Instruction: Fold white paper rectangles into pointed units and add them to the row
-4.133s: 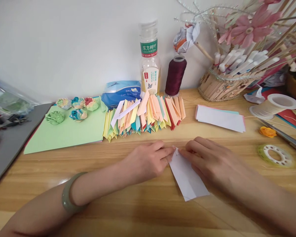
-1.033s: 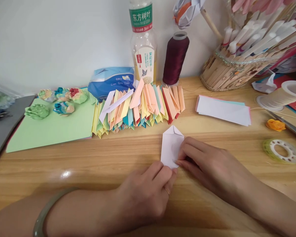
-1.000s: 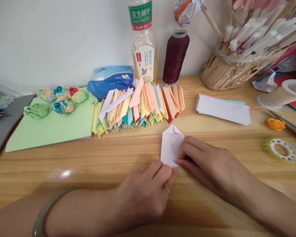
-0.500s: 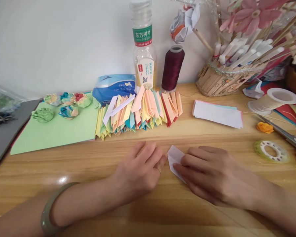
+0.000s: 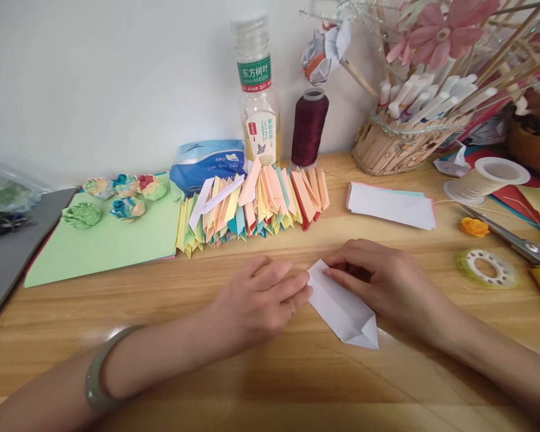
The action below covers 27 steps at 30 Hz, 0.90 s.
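A white folded paper strip [image 5: 343, 306] lies slanted on the wooden table [image 5: 207, 360], its pointed end toward me at the lower right. My left hand [image 5: 261, 297] rests palm down with fingers stretched out, their tips touching the strip's upper left end. My right hand [image 5: 380, 282] sits over the strip's upper part, fingers curled and pressing the paper at its top edge. A green bangle [image 5: 94, 372] is on my left wrist.
Behind the hands stands a row of folded coloured paper pieces [image 5: 252, 207], a green sheet [image 5: 108, 240] with paper flowers, a tissue pack [image 5: 207, 165], a bottle [image 5: 257, 96], a dark red thread spool [image 5: 308, 126], a stack of white strips [image 5: 391, 207], a tape roll [image 5: 488, 269] and scissors [image 5: 513, 240].
The strip was turned, with its pointed end now toward me at the lower right. My right hand slid up to its top end, uncovering most of the paper; my left hand stays flat beside it.
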Motion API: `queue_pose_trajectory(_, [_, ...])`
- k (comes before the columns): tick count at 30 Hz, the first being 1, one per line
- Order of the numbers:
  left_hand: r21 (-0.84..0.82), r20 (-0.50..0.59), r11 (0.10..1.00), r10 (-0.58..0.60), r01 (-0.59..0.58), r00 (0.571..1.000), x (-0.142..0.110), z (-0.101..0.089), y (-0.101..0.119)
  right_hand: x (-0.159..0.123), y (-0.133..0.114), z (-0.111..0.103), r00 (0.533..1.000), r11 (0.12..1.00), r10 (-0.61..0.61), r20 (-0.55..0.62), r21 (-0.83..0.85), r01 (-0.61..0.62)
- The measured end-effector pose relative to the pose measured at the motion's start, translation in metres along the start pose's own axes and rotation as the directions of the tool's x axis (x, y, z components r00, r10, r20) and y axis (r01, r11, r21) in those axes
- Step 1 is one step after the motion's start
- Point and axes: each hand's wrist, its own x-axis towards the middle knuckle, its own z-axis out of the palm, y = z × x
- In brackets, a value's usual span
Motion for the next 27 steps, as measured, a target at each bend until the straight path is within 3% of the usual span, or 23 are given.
queue_pose_trajectory(6, [0.023, 0.037, 0.999, 0.023, -0.024, 0.999, 0.003, 0.004, -0.019, 0.001, -0.006, 0.006, 0.997, 0.990, 0.066, -0.041, -0.124, -0.071])
queue_pose_trajectory(14, [-0.099, 0.087, 0.994, 0.055, -0.046, 0.995, 0.005, 0.008, -0.022, -0.003, -0.008, 0.016, 0.971, 0.920, -0.153, -0.185, -0.385, 0.072])
queue_pose_trajectory(20, [-0.119, 0.054, 0.992, 0.041, -0.034, 0.998, 0.005, 0.008, -0.022, -0.007, -0.005, 0.013, 0.908, 0.825, -0.415, -0.060, -0.444, 0.348])
queue_pose_trajectory(27, [-0.136, 0.042, 0.991, 0.009, -0.004, 0.999, 0.006, 0.011, -0.021, -0.008, -0.010, 0.007, 0.884, 0.754, -0.465, 0.057, -0.497, 0.429])
